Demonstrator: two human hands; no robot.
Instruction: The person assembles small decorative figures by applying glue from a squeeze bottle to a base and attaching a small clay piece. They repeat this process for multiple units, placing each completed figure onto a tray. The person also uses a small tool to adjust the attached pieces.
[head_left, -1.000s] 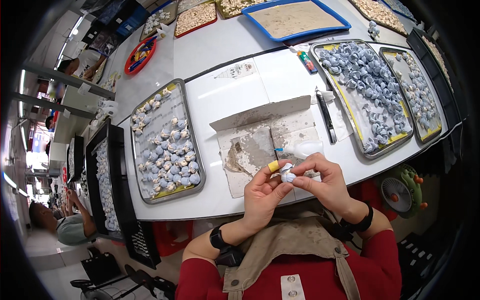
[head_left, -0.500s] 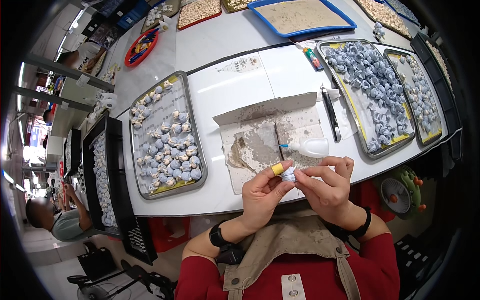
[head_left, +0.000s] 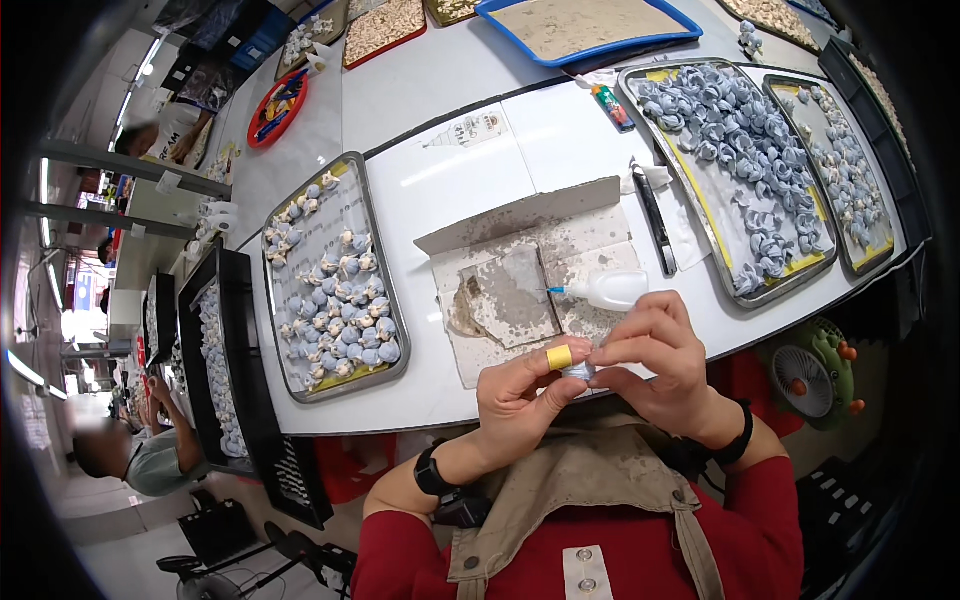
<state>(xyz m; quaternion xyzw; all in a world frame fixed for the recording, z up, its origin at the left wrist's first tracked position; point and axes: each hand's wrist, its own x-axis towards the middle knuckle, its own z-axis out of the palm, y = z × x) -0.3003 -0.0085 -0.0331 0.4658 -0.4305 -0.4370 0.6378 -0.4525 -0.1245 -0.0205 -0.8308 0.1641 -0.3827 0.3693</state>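
Between my two hands is a small blue-grey piece (head_left: 578, 371), mostly covered by fingers. My left hand (head_left: 522, 392), yellow tape round one finger, pinches it from the left. On the other side my right hand (head_left: 655, 362) has its thumb and fingertips at the piece, closed against it. Just beyond the hands lies a stained, folded cardboard sheet (head_left: 590, 225) with a white squeeze bottle (head_left: 618, 290) on it, its blue tip pointing left. The tray (head_left: 335, 170) at left holds several blue-grey and cream figures; the tray (head_left: 690, 200) at right holds loose curled blue-grey pieces.
A black pen-like tool (head_left: 653, 220) and a lighter (head_left: 612, 108) lie by the right tray. Farther back are a blue tray (head_left: 600, 30) and a red basket (head_left: 278, 108). Black crates (head_left: 235, 330) stand at left, a green fan (head_left: 812, 375) below right. Other people sit at left.
My right hand's fingers have shifted and curl more over the piece. Both hands sit slightly lower relative to the cardboard. The view has tilted slightly.
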